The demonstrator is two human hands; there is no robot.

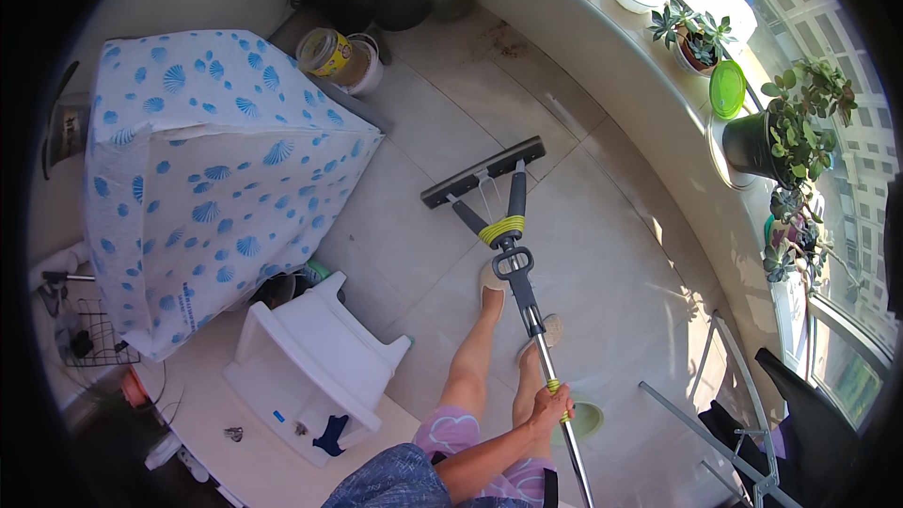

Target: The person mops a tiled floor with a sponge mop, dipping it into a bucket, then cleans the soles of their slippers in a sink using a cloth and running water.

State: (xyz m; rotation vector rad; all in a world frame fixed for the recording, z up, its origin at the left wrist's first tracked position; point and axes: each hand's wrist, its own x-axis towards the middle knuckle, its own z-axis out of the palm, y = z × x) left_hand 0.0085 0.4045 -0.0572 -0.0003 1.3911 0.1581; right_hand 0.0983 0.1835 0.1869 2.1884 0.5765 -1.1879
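Observation:
One of my hands (552,406) is closed around the steel pole of a squeeze sponge mop (529,289), at a yellow-green ring; I take it for my left hand, though the picture leaves some doubt. The mop's wide dark head (484,171) lies over the grey floor tiles (458,254) ahead of my feet. Two grey arms and a yellow-green collar join the head to the pole, with a grey pull lever below. The pole's lower end runs out of the picture. My other hand is out of view.
A shell-patterned cover (233,169) drapes a bulky object at left, near a white plastic stool (317,360). Buckets (360,70) stand beyond. Potted succulents (698,42) line the right ledge (635,49). A green basin (587,418) and a folding metal frame (751,395) are at lower right.

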